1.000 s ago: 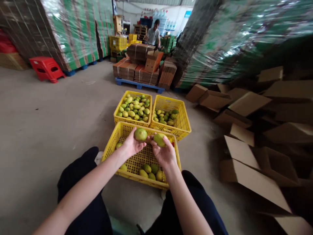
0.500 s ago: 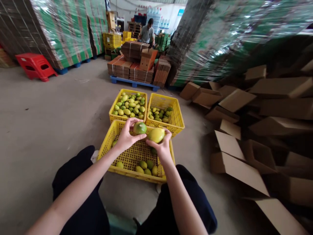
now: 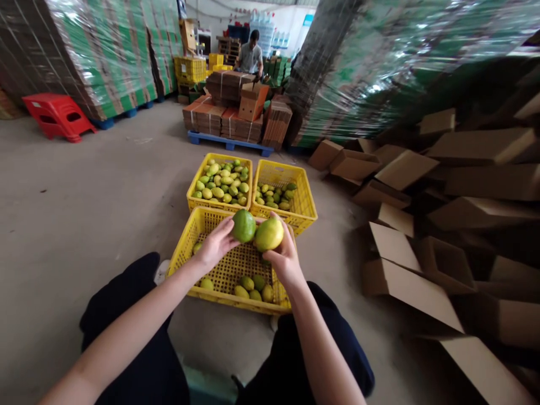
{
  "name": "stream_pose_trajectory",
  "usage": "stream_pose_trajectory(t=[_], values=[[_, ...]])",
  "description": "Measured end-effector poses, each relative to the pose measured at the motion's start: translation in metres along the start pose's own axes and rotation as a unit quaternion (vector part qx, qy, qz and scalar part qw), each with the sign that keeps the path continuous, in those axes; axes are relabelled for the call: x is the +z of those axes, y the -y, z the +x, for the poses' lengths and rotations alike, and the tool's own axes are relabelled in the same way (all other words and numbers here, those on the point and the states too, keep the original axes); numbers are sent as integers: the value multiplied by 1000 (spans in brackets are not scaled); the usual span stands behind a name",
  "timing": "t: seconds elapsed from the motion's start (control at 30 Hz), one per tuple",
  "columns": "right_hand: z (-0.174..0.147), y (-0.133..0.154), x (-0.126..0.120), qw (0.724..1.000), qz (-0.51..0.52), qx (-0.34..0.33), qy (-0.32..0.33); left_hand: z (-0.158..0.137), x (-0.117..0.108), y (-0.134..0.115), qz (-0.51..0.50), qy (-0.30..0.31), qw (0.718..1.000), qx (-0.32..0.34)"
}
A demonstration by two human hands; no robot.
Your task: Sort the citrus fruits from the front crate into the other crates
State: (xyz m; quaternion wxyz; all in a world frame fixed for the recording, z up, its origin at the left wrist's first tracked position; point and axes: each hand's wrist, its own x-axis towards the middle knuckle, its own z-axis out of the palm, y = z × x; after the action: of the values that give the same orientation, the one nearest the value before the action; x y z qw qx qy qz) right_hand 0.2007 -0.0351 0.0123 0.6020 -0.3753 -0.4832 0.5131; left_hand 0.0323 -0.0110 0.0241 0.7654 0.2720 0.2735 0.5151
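Note:
My left hand (image 3: 216,246) holds a green mango (image 3: 243,225) and my right hand (image 3: 286,257) holds a yellower mango (image 3: 269,234); the two fruits touch side by side. Both hands hover over the near yellow crate (image 3: 185,253), which has several mangoes (image 3: 253,287) lying along its near side. Beyond it stand two more yellow crates: the left one (image 3: 194,186) is heaped with mangoes, the right one (image 3: 310,205) is about half filled.
Loose and folded cardboard boxes (image 3: 405,281) pile up at the right. A blue pallet with bundled cartons (image 3: 230,121) stands behind the crates. Wrapped carton stacks (image 3: 101,50) rise left and right. A red stool (image 3: 57,115) sits far left. A person (image 3: 252,53) works at the back.
Both hands turned the mangoes and brought them together, side by side, slightly higher over the near crate. The camera view shifted a little to the right.

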Motion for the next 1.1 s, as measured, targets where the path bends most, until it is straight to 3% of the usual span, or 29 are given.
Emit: stream_pose_trajectory(t=[0.17, 0.27, 0.33, 0.43, 0.53, 0.6, 0.8, 0.97, 1.1], values=[[2, -18, 17, 994, 34, 63, -85, 11, 0, 32, -81, -177, 976, -93], [13, -27, 20, 978, 121, 136, -103, 21, -4, 34, -55, -224, 964, -130], [21, -28, 15, 961, 206, 164, -82, 24, -6, 27, -70, -203, 967, -137], [28, -26, 3, 939, 305, 140, -73, 26, -3, 16, -123, -124, 977, -125], [29, -28, -2, 919, 367, 105, -97, 26, 2, 14, -182, -5, 978, -98], [29, -33, -1, 909, 387, 94, -126, 29, 6, 17, -227, 32, 969, -88], [30, -40, 8, 907, 377, 90, -163, 41, 9, 27, -305, -37, 951, -22], [30, -38, 14, 945, 293, 73, -126, 53, 19, 35, -257, -106, 959, -48], [31, -40, 11, 952, 266, 86, -128, 56, 29, 39, -246, -129, 959, -54]])
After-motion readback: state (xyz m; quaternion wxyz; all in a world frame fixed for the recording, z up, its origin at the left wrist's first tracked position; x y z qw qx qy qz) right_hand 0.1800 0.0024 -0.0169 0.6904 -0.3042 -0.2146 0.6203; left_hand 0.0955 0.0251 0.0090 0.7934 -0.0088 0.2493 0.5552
